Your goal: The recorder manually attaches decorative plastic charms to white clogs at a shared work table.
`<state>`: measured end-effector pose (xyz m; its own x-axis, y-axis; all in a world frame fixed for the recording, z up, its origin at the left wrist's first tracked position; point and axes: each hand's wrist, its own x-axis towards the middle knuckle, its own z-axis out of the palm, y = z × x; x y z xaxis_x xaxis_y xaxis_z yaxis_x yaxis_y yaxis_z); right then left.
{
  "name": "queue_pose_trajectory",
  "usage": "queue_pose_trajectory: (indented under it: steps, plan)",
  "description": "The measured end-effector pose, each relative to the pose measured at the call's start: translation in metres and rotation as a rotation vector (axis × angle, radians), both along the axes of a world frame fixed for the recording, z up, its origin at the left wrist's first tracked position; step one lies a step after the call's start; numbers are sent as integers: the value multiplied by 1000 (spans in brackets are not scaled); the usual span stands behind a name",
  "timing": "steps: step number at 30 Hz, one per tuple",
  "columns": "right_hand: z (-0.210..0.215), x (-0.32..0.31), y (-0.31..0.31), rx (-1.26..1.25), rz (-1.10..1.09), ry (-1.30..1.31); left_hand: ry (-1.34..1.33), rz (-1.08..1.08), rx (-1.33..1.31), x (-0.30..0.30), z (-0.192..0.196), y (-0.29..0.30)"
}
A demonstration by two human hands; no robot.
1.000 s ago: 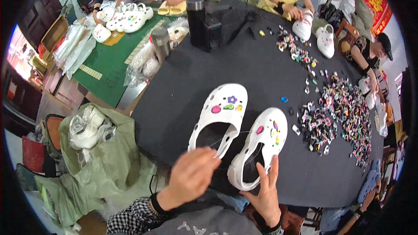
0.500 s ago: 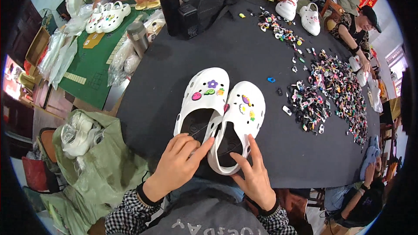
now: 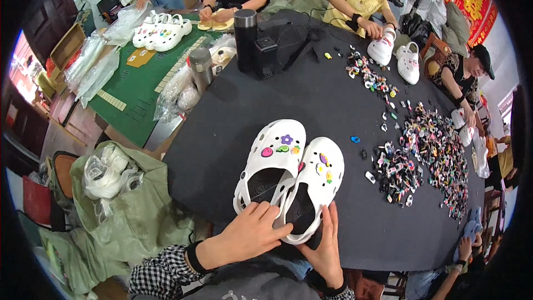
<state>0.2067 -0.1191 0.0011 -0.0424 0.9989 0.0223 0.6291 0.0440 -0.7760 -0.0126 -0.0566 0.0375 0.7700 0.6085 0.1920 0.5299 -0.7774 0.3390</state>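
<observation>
Black round cloth-covered table, near edge: left hand fingers spread on heel of left white foam clog; right hand fingers extended against heel of right white foam clog. Clogs touching, side by side. Right, farther: heap of small multicoloured shoe charms. Far: tall black steel flask.

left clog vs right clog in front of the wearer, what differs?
The left clog carries a purple flower, a pink round charm and a green one; the right clog shows a yellow-and-purple charm and other small ones. The left clog lies further from the wearer than the right clog. The left hand rests on the left clog's heel; the right hand is at the right clog's heel. Both are white, toes pointing away, side by side on the black table.
</observation>
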Motion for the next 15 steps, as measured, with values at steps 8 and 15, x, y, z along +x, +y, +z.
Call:
queue_pose_trajectory:
  steps: [8,15]
  plan:
    - [-15,1,-2,-38,-29,131,11,42,-11,8,-4,-1]
    - [-21,3,-4,-43,-26,207,-138,116,-19,5,-10,-3]
